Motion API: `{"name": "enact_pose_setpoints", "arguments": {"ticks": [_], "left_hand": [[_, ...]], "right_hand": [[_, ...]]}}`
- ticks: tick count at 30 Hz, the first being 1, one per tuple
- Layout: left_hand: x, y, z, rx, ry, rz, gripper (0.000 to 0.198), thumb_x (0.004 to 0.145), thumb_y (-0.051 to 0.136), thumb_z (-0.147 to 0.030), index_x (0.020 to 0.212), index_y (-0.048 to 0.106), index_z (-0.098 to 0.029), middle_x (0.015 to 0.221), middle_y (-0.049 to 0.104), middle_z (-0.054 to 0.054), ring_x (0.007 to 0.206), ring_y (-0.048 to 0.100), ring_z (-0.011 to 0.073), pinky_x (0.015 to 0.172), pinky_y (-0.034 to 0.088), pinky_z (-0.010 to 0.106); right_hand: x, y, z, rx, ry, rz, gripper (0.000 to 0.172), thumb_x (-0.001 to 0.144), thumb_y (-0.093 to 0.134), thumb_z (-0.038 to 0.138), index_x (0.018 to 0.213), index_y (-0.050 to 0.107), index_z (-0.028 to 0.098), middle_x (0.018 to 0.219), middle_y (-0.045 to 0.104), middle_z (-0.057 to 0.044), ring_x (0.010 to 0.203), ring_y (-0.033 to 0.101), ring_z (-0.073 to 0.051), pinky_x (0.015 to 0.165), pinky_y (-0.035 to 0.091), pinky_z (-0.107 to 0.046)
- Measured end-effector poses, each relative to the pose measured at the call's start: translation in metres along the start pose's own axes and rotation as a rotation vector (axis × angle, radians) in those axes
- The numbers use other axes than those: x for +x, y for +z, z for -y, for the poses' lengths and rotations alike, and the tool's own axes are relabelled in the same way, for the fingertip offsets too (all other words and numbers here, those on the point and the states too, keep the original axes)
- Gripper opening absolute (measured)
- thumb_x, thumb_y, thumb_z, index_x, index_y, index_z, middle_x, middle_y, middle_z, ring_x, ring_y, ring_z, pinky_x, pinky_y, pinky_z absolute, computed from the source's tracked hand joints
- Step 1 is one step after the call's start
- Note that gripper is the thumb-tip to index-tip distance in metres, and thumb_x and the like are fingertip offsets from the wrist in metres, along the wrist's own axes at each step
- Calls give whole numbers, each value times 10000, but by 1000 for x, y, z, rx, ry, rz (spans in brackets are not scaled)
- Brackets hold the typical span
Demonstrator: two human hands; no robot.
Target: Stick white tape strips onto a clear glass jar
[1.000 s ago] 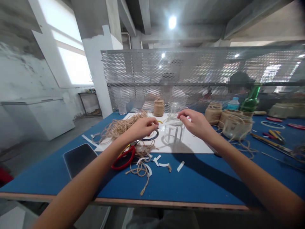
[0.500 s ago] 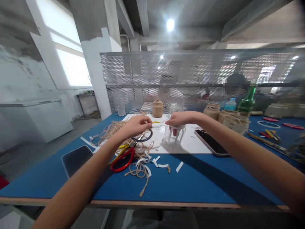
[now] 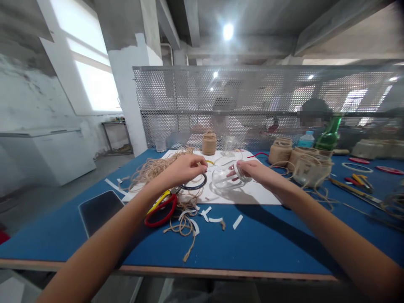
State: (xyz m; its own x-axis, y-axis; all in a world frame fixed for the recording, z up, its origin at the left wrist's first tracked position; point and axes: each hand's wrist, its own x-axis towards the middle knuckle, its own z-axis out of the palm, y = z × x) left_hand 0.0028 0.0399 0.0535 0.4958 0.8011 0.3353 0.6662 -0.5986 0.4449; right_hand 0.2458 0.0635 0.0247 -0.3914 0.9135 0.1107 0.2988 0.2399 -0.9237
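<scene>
My left hand (image 3: 191, 167) is closed in a pinch above the white sheet. A thin dark ring (image 3: 194, 187), perhaps a tape roll, hangs at its fingertips. My right hand (image 3: 248, 170) grips a clear glass jar (image 3: 221, 181) by its mouth. The jar lies tilted on its side, base to the left, with white strips along its wall. Below my left hand lie red-handled scissors (image 3: 160, 212) and a yellow-handled tool (image 3: 159, 200), partly covered by my wrist. Tangled jute twine (image 3: 151, 168) spreads beside that hand.
White strip scraps (image 3: 215, 219) lie on the blue table (image 3: 246, 248). A dark flat device (image 3: 101, 212) is at left. Twine-wrapped jars (image 3: 280, 150), a green bottle (image 3: 330, 134) and pliers (image 3: 361, 182) stand or lie right. Behind a perforated screen (image 3: 183, 97) people sit.
The jar has tipped from upright onto its side in my right hand, which moved right. My left hand and the dark ring shifted slightly right. The white strip stretched between both hands no longer shows.
</scene>
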Motion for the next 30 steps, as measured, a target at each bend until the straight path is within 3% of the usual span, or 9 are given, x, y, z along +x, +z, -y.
{"name": "enact_pose_setpoints", "arguments": {"ticks": [10, 22, 30], "left_hand": [[-1, 9, -12, -31, 15, 7, 197, 773, 446, -270, 781, 614, -168, 689, 603, -5, 588, 490, 97, 563, 357, 220], [5, 24, -2, -41, -42, -6, 202, 756, 435, -259, 741, 610, -161, 697, 618, 15, 580, 496, 103, 551, 362, 225], [4, 26, -7, 43, -54, 11, 199, 751, 423, -243, 704, 601, -166, 677, 615, 5, 568, 492, 104, 555, 353, 228]], "right_hand": [[-8, 9, -6, -91, -52, -14, 455, 851, 368, 469, 806, 691, 151, 855, 694, -82, 810, 629, -193, 814, 428, -345], [-8, 11, -7, -17, -6, -44, 421, 843, 381, 460, 774, 672, 163, 856, 691, -78, 737, 631, -175, 799, 450, -340], [-4, 16, -18, -137, 1, -183, 294, 785, 494, 418, 701, 624, 168, 784, 693, -77, 754, 636, -196, 717, 453, -313]]}}
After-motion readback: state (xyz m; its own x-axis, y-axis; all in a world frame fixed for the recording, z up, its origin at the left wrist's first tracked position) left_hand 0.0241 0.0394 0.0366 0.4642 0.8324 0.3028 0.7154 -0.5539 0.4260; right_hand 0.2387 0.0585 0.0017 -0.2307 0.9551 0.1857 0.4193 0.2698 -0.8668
